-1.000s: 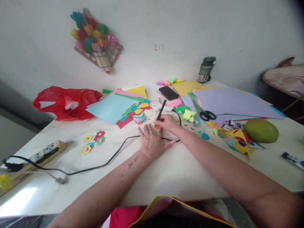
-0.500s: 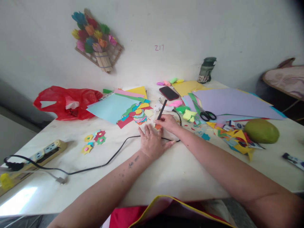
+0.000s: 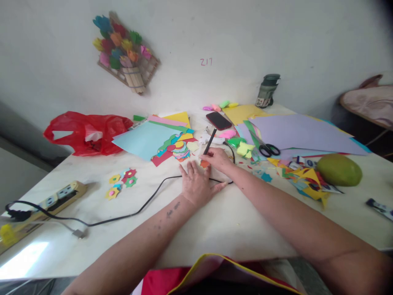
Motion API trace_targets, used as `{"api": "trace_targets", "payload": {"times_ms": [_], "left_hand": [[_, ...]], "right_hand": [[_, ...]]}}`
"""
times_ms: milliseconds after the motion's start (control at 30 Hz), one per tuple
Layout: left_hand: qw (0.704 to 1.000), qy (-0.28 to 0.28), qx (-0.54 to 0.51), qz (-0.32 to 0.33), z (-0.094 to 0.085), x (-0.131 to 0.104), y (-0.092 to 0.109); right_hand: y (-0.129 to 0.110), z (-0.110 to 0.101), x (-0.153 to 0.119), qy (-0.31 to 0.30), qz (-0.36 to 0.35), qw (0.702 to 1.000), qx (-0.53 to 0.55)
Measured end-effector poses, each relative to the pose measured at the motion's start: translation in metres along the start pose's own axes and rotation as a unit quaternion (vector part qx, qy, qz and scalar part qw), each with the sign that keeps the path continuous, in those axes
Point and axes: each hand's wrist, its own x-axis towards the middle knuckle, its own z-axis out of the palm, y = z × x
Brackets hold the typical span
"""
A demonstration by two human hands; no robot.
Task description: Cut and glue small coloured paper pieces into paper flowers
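My right hand (image 3: pixel 218 159) is closed round a slim black pen (image 3: pixel 210 141), held at a slant with its tip low over the table. Just beneath that hand a small orange paper piece (image 3: pixel 204 163) shows in part. My left hand (image 3: pixel 196 182) lies flat on the table with fingers spread, its fingertips close to the orange piece. A black cord (image 3: pixel 153 198) passes under or behind the left hand. Beyond the hands lie a stack of round coloured paper cut-outs (image 3: pixel 181 150) and a white glue gun (image 3: pixel 211 139).
Paper flowers (image 3: pixel 130 181) lie at left, near a power strip (image 3: pixel 58 200) and red plastic bag (image 3: pixel 89 133). Scissors (image 3: pixel 269 150), paper scraps (image 3: pixel 307 180), a green mango-like fruit (image 3: pixel 339 170) and lilac sheets (image 3: pixel 301 131) are at right. A phone (image 3: pixel 219 121) and bottle (image 3: pixel 268 91) stand farther back.
Hardly anything differs. Both hands and the pen stay in the same place, and the view has shifted very slightly.
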Motion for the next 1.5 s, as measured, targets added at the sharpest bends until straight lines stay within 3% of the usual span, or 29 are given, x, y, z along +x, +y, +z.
{"api": "trace_targets", "payload": {"times_ms": [500,767,1500], "left_hand": [[1.0,-0.013,-0.005,-0.004,-0.0044,-0.0001,0.0008],[1.0,-0.005,-0.012,-0.002,-0.004,-0.0008,-0.0001],[1.0,-0.012,-0.008,-0.003,-0.0053,-0.0006,0.0008]], "right_hand": [[0.0004,0.0008,0.0008,0.005,-0.009,1.0,-0.012],[0.0039,-0.0007,0.0007,0.041,-0.017,0.995,0.095],[0.0002,0.0004,-0.0017,0.02,-0.013,1.0,0.004]]}}
